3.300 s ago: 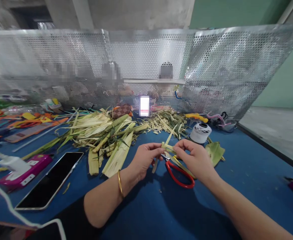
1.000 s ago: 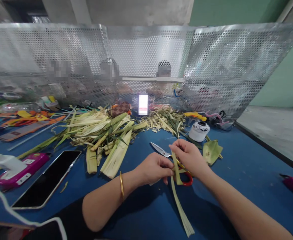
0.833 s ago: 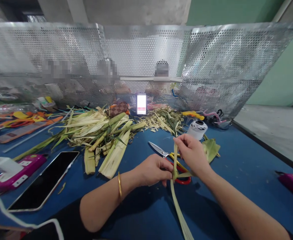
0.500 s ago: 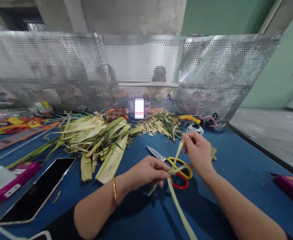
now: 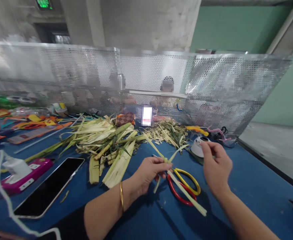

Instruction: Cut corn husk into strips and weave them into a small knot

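Between the thumb and fingers of my left hand (image 5: 153,171), pale green plant strips (image 5: 185,191) are pinched where they cross. Their ends stick out several ways, the longest toward the lower right. Scissors (image 5: 197,181) with one red and one yellow handle lie on the table beneath the strips; their blades are mostly hidden behind my left hand. My right hand (image 5: 217,165) is raised to the right, thumb and fingers curled together, just in front of a white spool (image 5: 198,147). I cannot make out whether it holds anything or touches the spool.
On the blue table (image 5: 126,213) stand a heap of husks (image 5: 93,133), dry scraps (image 5: 170,131), a phone (image 5: 50,188) and a magenta power strip (image 5: 33,171). A yellow tool (image 5: 198,130) lies at the back right. A perforated screen (image 5: 146,73) closes the far side, people behind it.
My right hand has let go of the strip and moved right, toward the spool. The strips now spread in a cross from my left hand. The whole view has shifted.
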`<action>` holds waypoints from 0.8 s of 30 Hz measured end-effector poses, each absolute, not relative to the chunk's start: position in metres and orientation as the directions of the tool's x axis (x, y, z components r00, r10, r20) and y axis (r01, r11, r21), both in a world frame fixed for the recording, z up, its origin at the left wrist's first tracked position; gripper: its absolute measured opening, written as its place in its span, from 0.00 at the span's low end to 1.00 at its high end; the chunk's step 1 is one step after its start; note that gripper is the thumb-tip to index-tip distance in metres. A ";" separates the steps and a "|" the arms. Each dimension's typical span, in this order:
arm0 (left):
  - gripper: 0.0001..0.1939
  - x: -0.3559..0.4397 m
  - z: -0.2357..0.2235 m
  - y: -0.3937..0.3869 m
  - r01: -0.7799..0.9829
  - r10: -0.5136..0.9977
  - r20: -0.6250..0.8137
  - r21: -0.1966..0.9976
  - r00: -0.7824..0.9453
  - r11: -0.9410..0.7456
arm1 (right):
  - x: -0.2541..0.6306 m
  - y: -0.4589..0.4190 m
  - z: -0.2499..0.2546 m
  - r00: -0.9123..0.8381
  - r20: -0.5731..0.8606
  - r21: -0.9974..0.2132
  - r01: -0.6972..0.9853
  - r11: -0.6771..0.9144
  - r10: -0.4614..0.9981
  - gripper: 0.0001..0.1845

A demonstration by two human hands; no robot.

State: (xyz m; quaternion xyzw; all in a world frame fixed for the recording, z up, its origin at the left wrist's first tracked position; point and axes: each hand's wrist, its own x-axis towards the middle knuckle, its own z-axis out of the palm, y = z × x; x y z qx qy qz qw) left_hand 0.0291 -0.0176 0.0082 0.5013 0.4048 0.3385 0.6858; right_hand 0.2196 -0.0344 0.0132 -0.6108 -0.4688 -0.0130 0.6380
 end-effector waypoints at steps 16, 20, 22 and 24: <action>0.14 0.034 0.007 -0.023 -0.092 0.858 -0.196 0.959 0.474 0.270 | 0.184 -0.034 -0.007 0.212 0.133 -0.990 0.079 0.119 0.968 0.18; 0.16 0.034 0.000 -0.016 -0.195 0.881 -0.224 0.925 0.418 0.327 | 0.192 -0.043 0.002 0.295 0.418 -0.855 0.447 0.262 0.859 0.13; 0.18 0.033 -0.001 -0.013 -0.284 0.909 -0.236 0.896 0.344 0.340 | 0.190 -0.054 0.009 0.228 0.650 -0.660 0.642 0.391 0.725 0.11; 0.18 0.033 -0.001 -0.010 -0.347 0.932 -0.215 0.884 0.293 0.313 | 0.182 -0.064 0.013 0.028 0.688 -0.527 0.707 0.472 0.725 0.13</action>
